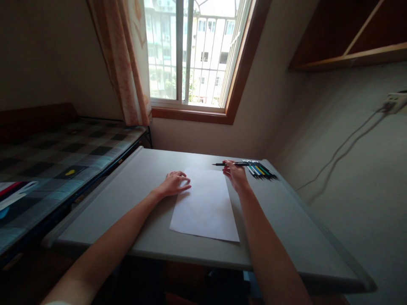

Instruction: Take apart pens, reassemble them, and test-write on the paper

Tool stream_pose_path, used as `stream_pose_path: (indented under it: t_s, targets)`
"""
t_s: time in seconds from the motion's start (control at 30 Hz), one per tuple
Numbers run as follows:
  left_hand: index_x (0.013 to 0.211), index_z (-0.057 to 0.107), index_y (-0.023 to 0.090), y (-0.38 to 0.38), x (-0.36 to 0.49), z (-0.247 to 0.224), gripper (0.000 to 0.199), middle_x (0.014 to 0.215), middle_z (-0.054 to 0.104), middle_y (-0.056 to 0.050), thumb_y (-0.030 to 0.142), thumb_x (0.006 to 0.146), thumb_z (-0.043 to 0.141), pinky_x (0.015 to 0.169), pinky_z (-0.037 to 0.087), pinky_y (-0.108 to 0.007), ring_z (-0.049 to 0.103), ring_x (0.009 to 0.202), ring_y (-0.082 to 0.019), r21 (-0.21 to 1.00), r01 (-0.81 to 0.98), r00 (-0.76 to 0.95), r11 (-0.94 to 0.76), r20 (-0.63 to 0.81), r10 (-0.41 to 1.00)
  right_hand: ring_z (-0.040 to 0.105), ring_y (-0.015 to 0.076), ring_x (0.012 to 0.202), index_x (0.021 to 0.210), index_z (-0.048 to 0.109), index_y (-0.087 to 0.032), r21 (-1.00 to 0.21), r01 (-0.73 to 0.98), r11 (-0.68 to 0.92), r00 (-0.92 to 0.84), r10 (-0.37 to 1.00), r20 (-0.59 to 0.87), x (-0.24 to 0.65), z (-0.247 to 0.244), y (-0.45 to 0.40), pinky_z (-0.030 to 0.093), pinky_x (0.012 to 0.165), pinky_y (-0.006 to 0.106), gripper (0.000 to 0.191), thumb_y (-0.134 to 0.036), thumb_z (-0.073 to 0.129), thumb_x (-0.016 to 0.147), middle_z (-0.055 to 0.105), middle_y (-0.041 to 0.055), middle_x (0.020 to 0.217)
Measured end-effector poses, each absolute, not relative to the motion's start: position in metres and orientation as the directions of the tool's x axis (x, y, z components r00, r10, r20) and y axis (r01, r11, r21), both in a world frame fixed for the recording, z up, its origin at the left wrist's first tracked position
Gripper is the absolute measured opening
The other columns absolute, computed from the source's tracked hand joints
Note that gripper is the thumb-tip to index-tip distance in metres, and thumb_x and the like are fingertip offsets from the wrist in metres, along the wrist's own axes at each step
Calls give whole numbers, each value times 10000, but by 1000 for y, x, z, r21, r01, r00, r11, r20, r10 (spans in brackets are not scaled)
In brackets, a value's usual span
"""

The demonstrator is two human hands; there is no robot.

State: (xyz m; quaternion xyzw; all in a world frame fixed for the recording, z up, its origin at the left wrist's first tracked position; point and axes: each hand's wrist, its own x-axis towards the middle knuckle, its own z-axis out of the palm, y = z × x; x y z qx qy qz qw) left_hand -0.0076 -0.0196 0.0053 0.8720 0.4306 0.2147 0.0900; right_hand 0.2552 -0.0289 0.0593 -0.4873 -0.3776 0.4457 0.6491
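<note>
A blank white sheet of paper point(205, 207) lies on the grey table point(127, 203), its near edge close to the table's front. My left hand point(174, 183) rests at the sheet's left edge, fingers apart, with the fingertips over the paper. Above the sheet's far right corner, my right hand point(234, 171) is closed around a dark pen point(219, 164). The pen is held almost level, its pale tip pointing left and apart from the paper. Just right of that hand, several markers point(260, 170) lie side by side in a row on the table.
A bed with a checked cover point(79, 146) stands along the left, with some papers point(14, 192) on it. Ahead are a barred window point(203, 63) and a curtain point(127, 63). At right, a cable point(343, 148) hangs from a wall socket point(396, 101) below a wooden shelf point(349, 59).
</note>
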Motion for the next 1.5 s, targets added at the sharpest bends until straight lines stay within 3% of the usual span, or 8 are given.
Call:
stream_pose_path:
  t_s: [0.17,0.37,0.53,0.73,0.87,1.07,1.3,1.5]
  targets:
    - [1093,634,332,-35,9,9,403,1076,539,-57,541,756,561,991,303,-405,505,1022,-226,360,612,657,-705,266,706,559,108,570,773,691,-164,-990,-123,65,211,977,38,255,67,-28,427,513,214,228,-349,684,640,599,18,616]
    - [1145,600,332,-41,16,4,464,1171,501,-62,544,732,591,1038,241,-438,452,1119,-254,379,595,657,-709,279,700,579,127,603,754,684,-173,-999,36,25,83,996,28,243,77,-16,446,528,226,263,-425,680,680,628,36,627]
    - [1199,547,321,-44,18,3,477,1294,449,-78,541,777,535,1068,150,-502,402,1210,-259,379,597,665,-707,259,700,629,154,678,860,652,-193,-999,-3,35,-19,999,35,225,71,1,456,550,247,355,-521,569,751,688,65,786]
    - [1209,533,317,-48,22,1,475,1300,460,-70,528,783,530,1072,148,-511,379,1237,-265,348,603,666,-717,274,693,587,118,553,748,618,-171,-997,38,63,87,994,66,203,38,24,391,478,200,236,-397,653,690,648,22,605]
    - [1227,517,315,-49,22,0,479,1306,456,-71,521,795,514,1074,161,-508,363,1250,-269,338,587,676,-736,295,675,591,120,572,784,644,-165,-996,26,91,-3,996,91,195,15,31,380,465,204,277,-427,623,699,681,51,700]
    - [1242,501,315,-47,20,1,499,1313,450,-71,553,804,478,1079,152,-505,348,1264,-267,337,589,686,-735,272,675,539,128,483,673,640,-160,-956,208,205,80,971,226,195,-3,34,403,500,248,297,-457,642,667,635,36,534]
    - [1245,499,320,-44,19,2,491,1316,451,-67,549,811,472,1083,153,-491,343,1270,-262,354,578,697,-735,254,670,572,144,512,684,627,-168,-937,239,253,120,950,287,195,-7,28,432,541,265,347,-511,579,710,663,57,592]
    - [1255,489,312,-44,19,1,490,1312,451,-73,530,817,479,1080,153,-501,348,1264,-268,347,582,702,-735,242,670,610,163,539,651,565,-188,-884,429,187,225,925,305,195,-9,26,437,566,254,128,-315,581,660,638,16,524]
